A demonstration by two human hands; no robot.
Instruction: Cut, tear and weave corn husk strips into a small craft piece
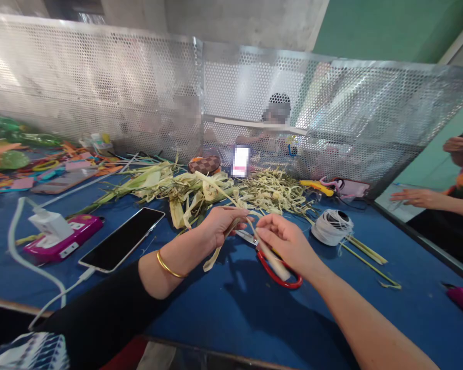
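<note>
Pale strips of corn husk (pixel 281 267) run between my two hands above the blue table (pixel 200 318). My left hand (pixel 226 223) is closed on the husk, with one loose end hanging below the fingers and another strip reaching up and away. Thumb and fingers of my right hand (pixel 280 237) pinch the husk too, and a wider piece trails beneath the palm. Red-handled scissors (pixel 298 283) lie on the table under my right hand, partly covered by it. Beyond my hands are a heap of corn husks (pixel 158 182) and a pile of shredded husk strips (pixel 273 191).
A charging phone (pixel 123 239) and a purple power strip (pixel 87 231) with a white charger lie at left. On the right stand a spool of white string (pixel 333 228) and some stalks (pixel 368 251). A perforated metal screen (pixel 139 92) borders the back. Another person's hand (pixel 420 198) is at far right.
</note>
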